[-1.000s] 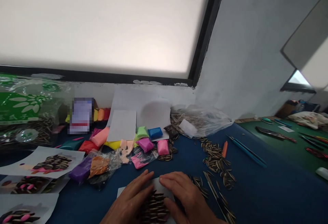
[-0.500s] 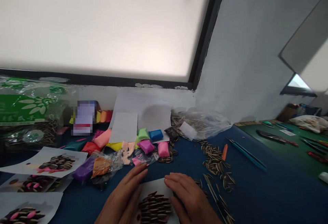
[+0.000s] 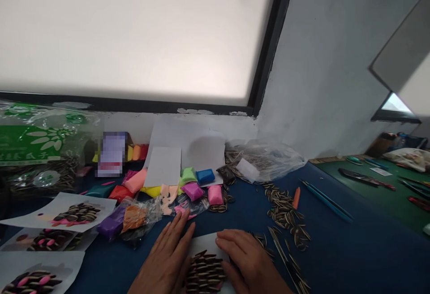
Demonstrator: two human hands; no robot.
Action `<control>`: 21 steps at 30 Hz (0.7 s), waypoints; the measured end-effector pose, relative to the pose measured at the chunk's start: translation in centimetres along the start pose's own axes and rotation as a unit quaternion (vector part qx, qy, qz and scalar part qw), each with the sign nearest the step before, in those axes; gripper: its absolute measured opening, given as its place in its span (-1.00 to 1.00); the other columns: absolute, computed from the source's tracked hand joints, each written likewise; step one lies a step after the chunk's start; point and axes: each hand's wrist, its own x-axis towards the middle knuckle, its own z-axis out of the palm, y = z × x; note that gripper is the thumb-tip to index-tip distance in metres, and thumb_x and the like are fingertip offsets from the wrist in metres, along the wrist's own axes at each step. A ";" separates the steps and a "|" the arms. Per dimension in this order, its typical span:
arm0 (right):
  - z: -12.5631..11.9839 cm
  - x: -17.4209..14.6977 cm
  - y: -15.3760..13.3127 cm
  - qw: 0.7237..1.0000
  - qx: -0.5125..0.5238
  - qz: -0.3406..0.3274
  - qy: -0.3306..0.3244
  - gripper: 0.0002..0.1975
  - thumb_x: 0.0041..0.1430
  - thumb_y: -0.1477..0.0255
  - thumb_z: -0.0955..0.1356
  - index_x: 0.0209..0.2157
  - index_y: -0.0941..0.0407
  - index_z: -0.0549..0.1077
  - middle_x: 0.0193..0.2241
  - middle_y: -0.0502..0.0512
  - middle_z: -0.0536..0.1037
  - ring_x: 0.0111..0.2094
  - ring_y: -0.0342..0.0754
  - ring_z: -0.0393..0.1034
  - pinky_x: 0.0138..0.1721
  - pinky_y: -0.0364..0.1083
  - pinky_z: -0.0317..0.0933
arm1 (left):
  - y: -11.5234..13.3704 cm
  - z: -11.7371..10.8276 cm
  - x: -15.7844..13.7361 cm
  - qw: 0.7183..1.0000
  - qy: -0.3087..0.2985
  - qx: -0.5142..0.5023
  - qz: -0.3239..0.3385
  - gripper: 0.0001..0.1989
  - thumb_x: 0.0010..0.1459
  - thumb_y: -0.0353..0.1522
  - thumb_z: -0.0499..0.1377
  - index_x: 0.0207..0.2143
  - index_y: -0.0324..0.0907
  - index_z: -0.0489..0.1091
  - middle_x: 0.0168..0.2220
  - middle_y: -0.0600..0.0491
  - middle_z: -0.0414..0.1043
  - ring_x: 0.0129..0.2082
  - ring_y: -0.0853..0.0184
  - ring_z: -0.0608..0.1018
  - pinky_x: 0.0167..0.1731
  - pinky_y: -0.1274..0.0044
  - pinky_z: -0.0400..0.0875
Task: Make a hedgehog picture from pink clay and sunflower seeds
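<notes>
A white sheet of paper point(image 3: 208, 241) lies at the bottom centre, with rows of striped sunflower seeds point(image 3: 205, 272) set side by side on it. A little pink shows at the lower edge of the seeds. My left hand point(image 3: 168, 251) lies along the sheet's left side, fingers stretched out and holding nothing. On the other side, my right hand point(image 3: 247, 256) rests over the sheet's right edge, its fingers extended and slightly bent, their tips near the seeds. The lower part of the sheet runs out of view.
Loose sunflower seeds point(image 3: 282, 209), an orange stick point(image 3: 296, 198), blue tweezers point(image 3: 327, 200) and metal tweezers point(image 3: 284, 251) lie to the right. Bright clay packs point(image 3: 193, 191) and a plastic bag of seeds point(image 3: 262, 162) stand behind. Sheets with seed designs point(image 3: 60, 213) lie left.
My left hand has turned flatter and its fingers have moved slightly up and left, over the sheet's left side. My right hand has barely moved. The view has shifted slightly.
</notes>
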 end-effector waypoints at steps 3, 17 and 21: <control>0.0 0.0 0.0 1.000 -0.002 0.002 -0.001 -0.66 0.28 0.57 0.28 0.05 0.14 0.48 0.00 0.23 0.58 0.02 0.08 0.48 0.05 0.01 0.37 | 0.0 0.5 -0.1 1.000 0.010 -0.004 -0.005 -0.38 0.42 -0.38 -0.03 0.45 0.03 -0.13 0.44 -0.01 -0.10 0.35 0.01 0.23 0.17 0.23 0.37; -0.1 -0.4 1.2 0.994 -0.108 0.001 -0.015 -0.48 0.21 0.69 0.24 0.18 0.13 0.38 0.12 0.29 0.50 0.12 0.13 0.41 0.08 0.09 0.37 | 0.4 -0.2 -0.2 0.989 0.012 -0.116 -0.090 -0.47 0.51 -0.29 -0.20 0.44 0.23 -0.21 0.45 0.15 -0.09 0.35 0.06 0.22 0.15 0.24 0.41; 0.3 -0.9 2.1 0.977 -0.209 -0.007 -0.031 -0.33 0.14 0.72 0.23 0.29 0.15 0.26 0.18 0.38 0.43 0.14 0.26 0.40 0.01 0.17 0.43 | -0.2 -0.7 -0.2 0.984 0.017 -0.150 -0.091 -0.44 0.48 -0.22 -0.12 0.44 0.20 -0.22 0.45 0.12 -0.10 0.36 0.03 0.19 0.14 0.25 0.42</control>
